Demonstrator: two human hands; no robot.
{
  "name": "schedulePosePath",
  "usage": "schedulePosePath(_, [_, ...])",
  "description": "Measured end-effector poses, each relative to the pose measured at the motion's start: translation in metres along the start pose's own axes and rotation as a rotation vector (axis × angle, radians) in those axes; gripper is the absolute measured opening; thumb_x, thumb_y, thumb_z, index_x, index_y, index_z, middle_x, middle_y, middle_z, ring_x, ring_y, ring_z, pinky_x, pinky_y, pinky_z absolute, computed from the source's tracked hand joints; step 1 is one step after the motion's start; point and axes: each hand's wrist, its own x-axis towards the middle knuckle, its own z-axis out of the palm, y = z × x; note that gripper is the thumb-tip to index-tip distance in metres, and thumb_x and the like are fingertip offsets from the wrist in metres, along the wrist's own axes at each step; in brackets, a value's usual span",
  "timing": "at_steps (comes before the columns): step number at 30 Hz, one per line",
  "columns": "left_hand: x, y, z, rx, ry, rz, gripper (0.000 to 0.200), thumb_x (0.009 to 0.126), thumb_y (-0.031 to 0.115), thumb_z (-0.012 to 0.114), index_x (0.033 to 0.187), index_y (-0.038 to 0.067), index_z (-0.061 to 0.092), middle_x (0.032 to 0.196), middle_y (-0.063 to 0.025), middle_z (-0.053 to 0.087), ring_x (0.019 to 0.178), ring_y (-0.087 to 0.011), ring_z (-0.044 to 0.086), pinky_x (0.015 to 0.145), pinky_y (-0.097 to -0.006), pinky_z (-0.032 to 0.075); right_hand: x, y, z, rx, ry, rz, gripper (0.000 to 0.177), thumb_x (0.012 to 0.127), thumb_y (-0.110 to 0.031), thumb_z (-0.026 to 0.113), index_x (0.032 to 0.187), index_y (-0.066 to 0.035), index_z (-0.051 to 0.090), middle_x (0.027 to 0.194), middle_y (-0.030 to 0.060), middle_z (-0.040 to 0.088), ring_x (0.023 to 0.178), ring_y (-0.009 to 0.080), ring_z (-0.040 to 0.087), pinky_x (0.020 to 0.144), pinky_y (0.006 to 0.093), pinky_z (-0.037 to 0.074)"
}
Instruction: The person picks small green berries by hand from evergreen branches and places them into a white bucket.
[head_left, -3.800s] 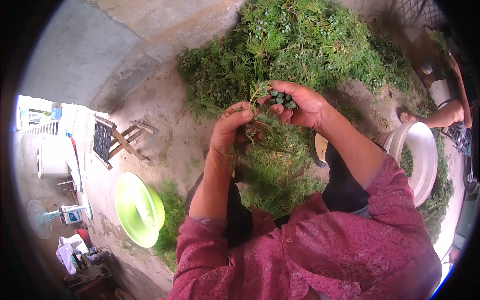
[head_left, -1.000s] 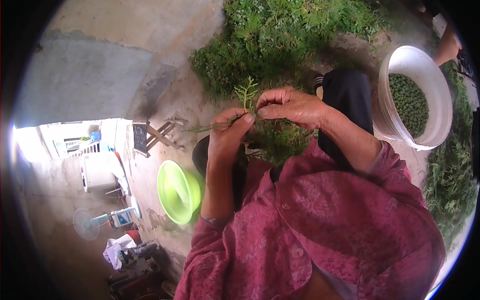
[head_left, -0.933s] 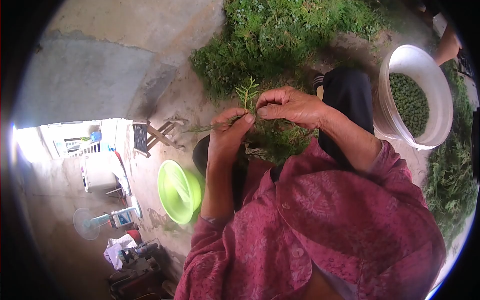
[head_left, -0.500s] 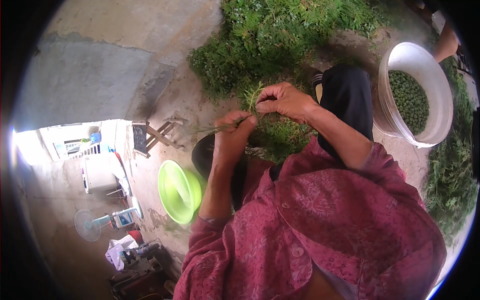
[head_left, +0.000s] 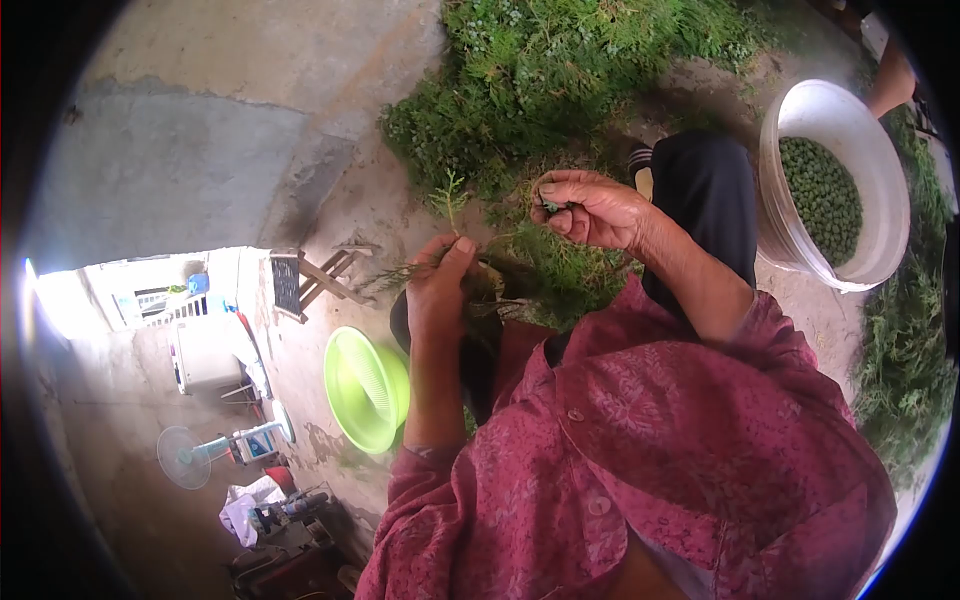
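Bottom of the frame, shirt (head_left: 660,420): pinkish-red with a pattern, fills most of that area.
Left hand (head_left: 438,285): left of center, thumb and fingers pinching a leafy sprig (head_left: 451,200), its tip pointing up.
Right hand (head_left: 598,210): just right of center, apart from the left one, fingers curled around some small green berries (head_left: 552,207).
Dark pants (head_left: 705,185): knee showing right of the right hand.
Basin (head_left: 366,390): lime green, on the floor left of the left forearm.
Bucket (head_left: 882,205): white, upper right, loads of green berries (head_left: 820,200) inside.
Branch pile (head_left: 570,80): big leafy heap, top center.
Folding stool (head_left: 318,284): left of the hands.
Someone's leg (head_left: 893,85): upper right, just behind the bucket.
Fan (head_left: 186,457): lower left.
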Motion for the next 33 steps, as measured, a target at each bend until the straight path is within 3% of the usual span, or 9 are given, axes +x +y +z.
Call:
schedulePosePath(3, [0.006, -0.006, 0.004, 0.025, 0.089, -0.027, 0.017, 0.08, 0.017, 0.06, 0.089, 0.003, 0.056, 0.068, 0.0002, 0.051, 0.058, -0.0078, 0.048, 0.052, -0.0202, 0.041, 0.002, -0.001, -0.005, -0.044, -0.032, 0.016, 0.016, 0.081, -0.016, 0.06, 0.087, -0.003, 0.053, 0.075, 0.0093, 0.056, 0.047, 0.0062, 0.044, 0.037, 0.016, 0.034])
schedulePosePath(7, [0.01, -0.013, 0.019, 0.008, 0.029, -0.055, 0.017, 0.081, 0.016, 0.059, 0.092, 0.003, 0.058, 0.067, 0.002, 0.052, 0.055, -0.0046, 0.045, 0.048, -0.0192, 0.036, 0.003, 0.005, -0.007, -0.175, 0.002, 0.073, 0.019, 0.081, -0.021, 0.063, 0.082, -0.004, 0.055, 0.067, 0.0048, 0.053, 0.039, 0.0033, 0.035, 0.033, 0.016, 0.026])
schedulePosePath(15, [0.01, -0.012, 0.04, 0.079, -0.152, 0.001, 0.023, 0.081, 0.021, 0.06, 0.096, 0.004, 0.059, 0.075, 0.0015, 0.053, 0.065, -0.0049, 0.046, 0.053, -0.0188, 0.037, -0.006, 0.006, -0.002, -0.313, 0.008, 0.147, 0.03, 0.073, -0.03, 0.07, 0.079, -0.005, 0.055, 0.06, 0.0028, 0.051, 0.037, 0.0029, 0.036, 0.032, 0.0166, 0.024])
schedulePosePath(19, [0.014, -0.019, 0.041, 0.062, -0.204, -0.099, 0.027, 0.08, 0.023, 0.061, 0.097, 0.003, 0.057, 0.077, 0.0004, 0.053, 0.067, -0.0062, 0.047, 0.056, -0.0196, 0.038, -0.005, 0.007, -0.004, -0.42, 0.003, 0.152, 0.032, 0.069, -0.032, 0.073, 0.078, -0.005, 0.058, 0.059, 0.0015, 0.05, 0.039, 0.0033, 0.037, 0.033, 0.0178, 0.024])
schedulePosePath(23, [0.019, -0.025, 0.039, 0.023, -0.265, -0.188, 0.028, 0.078, 0.022, 0.063, 0.099, 0.006, 0.053, 0.082, -0.002, 0.055, 0.065, -0.0087, 0.051, 0.054, -0.021, 0.041, -0.003, 0.009, -0.006, -0.502, -0.003, 0.083, 0.032, 0.068, -0.03, 0.075, 0.075, -0.004, 0.059, 0.059, 0.0007, 0.051, 0.041, 0.0041, 0.039, 0.035, 0.019, 0.027])
schedulePosePath(28, [0.026, -0.031, 0.038, -0.003, -0.224, -0.228, 0.024, 0.075, 0.012, 0.063, 0.096, 0.006, 0.053, 0.079, -0.0027, 0.056, 0.065, -0.0095, 0.053, 0.055, -0.0218, 0.043, -0.001, 0.011, -0.002, -0.909, 0.056, -0.016, 0.024, 0.067, -0.02, 0.075, 0.069, -0.005, 0.056, 0.056, -0.0037, 0.048, 0.042, 0.0032, 0.04, 0.038, 0.019, 0.031])
schedulePosePath(33, [0.029, -0.034, 0.036, -0.089, -0.192, -0.16, 0.022, 0.073, 0.007, 0.062, 0.093, 0.006, 0.054, 0.078, -0.0025, 0.056, 0.066, -0.0111, 0.054, 0.056, -0.0222, 0.044, -0.005, 0.006, 0.001, -0.903, 0.076, -0.041, 0.024, 0.067, -0.019, 0.075, 0.073, -0.004, 0.057, 0.057, -0.0035, 0.05, 0.044, 0.0036, 0.043, 0.039, 0.0195, 0.033])
